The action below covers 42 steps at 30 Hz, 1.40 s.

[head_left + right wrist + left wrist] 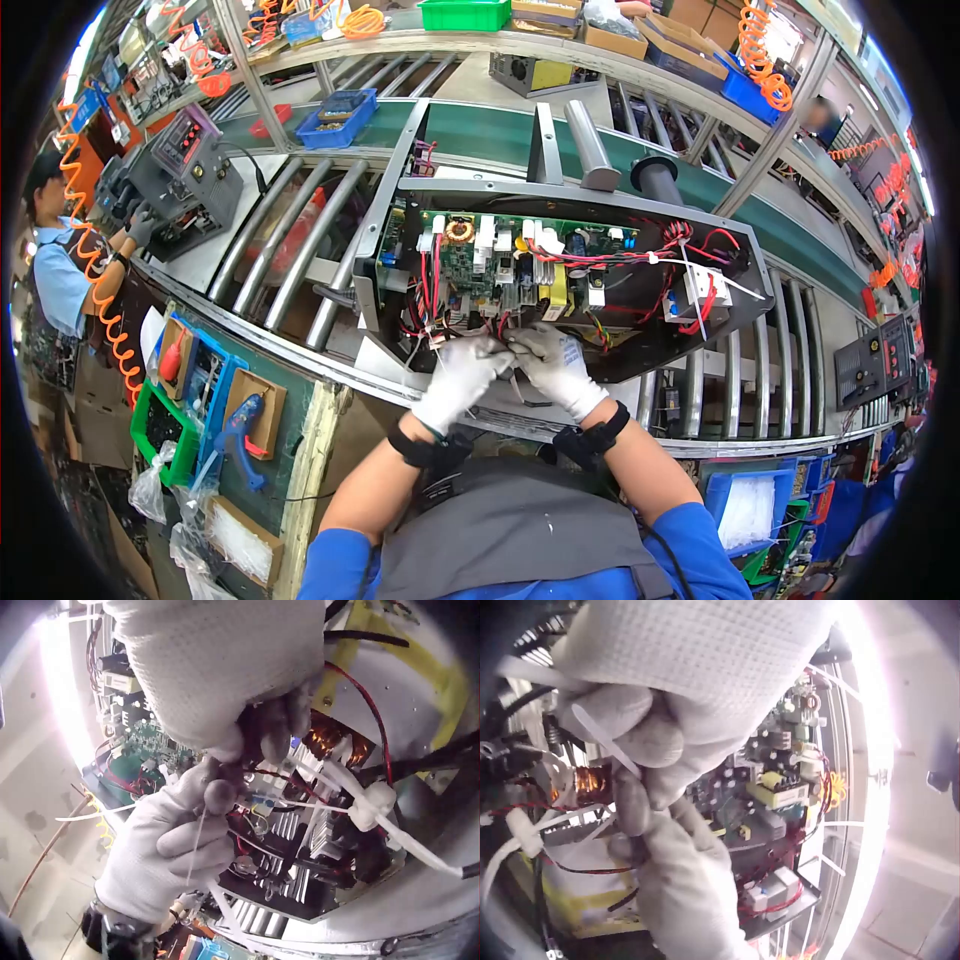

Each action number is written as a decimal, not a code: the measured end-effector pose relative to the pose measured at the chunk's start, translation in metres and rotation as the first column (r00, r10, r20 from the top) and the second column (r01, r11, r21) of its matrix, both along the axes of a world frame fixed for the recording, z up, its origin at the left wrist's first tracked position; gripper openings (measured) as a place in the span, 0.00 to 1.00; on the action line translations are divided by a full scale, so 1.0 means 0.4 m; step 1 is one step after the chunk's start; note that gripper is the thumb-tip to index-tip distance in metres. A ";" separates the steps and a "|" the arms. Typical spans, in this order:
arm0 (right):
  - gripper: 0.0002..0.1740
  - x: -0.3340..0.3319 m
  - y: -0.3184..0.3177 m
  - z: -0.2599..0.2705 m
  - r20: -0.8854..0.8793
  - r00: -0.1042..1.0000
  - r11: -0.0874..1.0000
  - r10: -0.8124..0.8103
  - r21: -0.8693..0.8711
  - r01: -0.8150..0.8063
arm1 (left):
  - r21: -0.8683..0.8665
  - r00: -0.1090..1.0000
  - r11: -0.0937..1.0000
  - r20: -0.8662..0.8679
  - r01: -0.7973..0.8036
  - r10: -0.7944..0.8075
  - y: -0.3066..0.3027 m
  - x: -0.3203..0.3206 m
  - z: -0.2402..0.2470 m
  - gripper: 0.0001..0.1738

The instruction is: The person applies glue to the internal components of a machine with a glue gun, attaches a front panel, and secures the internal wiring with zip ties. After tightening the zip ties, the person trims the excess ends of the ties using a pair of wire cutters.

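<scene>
Both gloved hands meet at the near edge of an open black metal housing (745,235) with a green circuit board (455,265). My left hand (465,375) has its fingers curled; a thin white cable tie (199,847) sticks out between them. Right against it, my right hand (555,365) pinches at thin red and black wires (285,778) that run in under the fingertips. The exact grip is hidden by the fingers. Close by are a copper coil (589,784) and a white tied cable joint (371,806). Grey fingertips of both hands touch in the wrist views.
The housing sits on a roller conveyor (290,245). At left are a green bin (165,430), a blue-handled tool (240,430) and a box of white strips (240,540). A blue bin (750,510) stands at right. Another person (65,265) works at far left.
</scene>
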State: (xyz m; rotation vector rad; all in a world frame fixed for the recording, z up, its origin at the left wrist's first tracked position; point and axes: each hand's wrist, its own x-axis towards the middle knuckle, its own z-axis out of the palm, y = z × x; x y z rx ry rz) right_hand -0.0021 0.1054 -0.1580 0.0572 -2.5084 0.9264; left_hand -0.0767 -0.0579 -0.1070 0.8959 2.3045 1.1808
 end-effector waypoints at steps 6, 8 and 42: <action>0.15 0.005 0.002 0.086 0.175 0.982 0.983 0.066 -0.180 -0.033 | 0.252 0.918 0.955 0.394 -0.157 0.047 -0.035 0.027 0.008 0.11; 0.15 0.006 -0.003 0.078 0.159 0.986 0.980 0.053 -0.198 -0.021 | 0.332 0.799 0.927 0.598 -0.176 -0.063 -0.052 0.048 0.032 0.11; 0.15 0.014 -0.010 0.093 0.268 0.963 0.979 0.012 -0.199 0.043 | 0.273 0.815 0.930 0.577 -0.246 0.046 -0.032 0.063 -0.053 0.05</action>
